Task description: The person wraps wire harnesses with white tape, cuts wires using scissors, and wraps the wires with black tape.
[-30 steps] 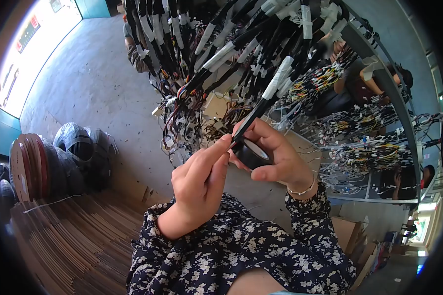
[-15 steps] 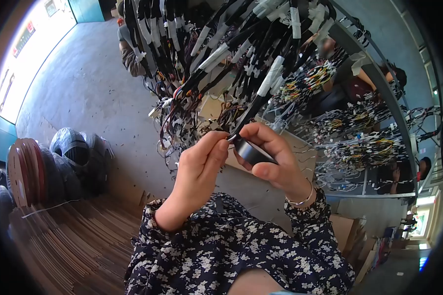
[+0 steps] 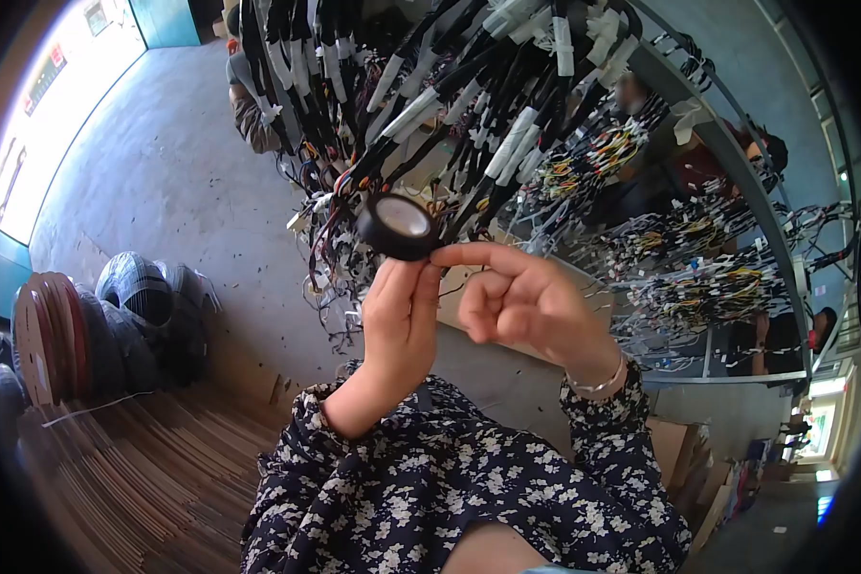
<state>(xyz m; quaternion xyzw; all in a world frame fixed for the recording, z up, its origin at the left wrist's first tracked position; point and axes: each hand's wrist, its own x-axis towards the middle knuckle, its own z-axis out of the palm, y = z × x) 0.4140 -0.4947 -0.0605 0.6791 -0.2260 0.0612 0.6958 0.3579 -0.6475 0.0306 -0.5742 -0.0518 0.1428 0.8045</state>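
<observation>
A roll of black tape (image 3: 399, 227) is at the fingertips of my left hand (image 3: 397, 311), its pale core facing up. Those fingers are pinched together just below the roll, at the lower end of a black-wrapped wire bundle (image 3: 467, 212); the roll partly hides the grip. My right hand (image 3: 531, 304) is to the right, index finger stretched toward the roll's lower edge and its tip touching or nearly touching there. The other right fingers are loosely curled, with nothing visible in them.
Many wire harnesses (image 3: 521, 143) wrapped in black and white tape hang ahead. A curved metal frame (image 3: 751, 182) stands at right, people behind it. Cable coils (image 3: 136, 287), a spool (image 3: 43, 335) and stacked cardboard (image 3: 134, 478) are at left. Another person (image 3: 252, 115) is at upper left.
The tape roll has moved from my right hand up and left, over to my left fingertips. My right hand has let go of it, its index finger now extended. My left hand stays pinched.
</observation>
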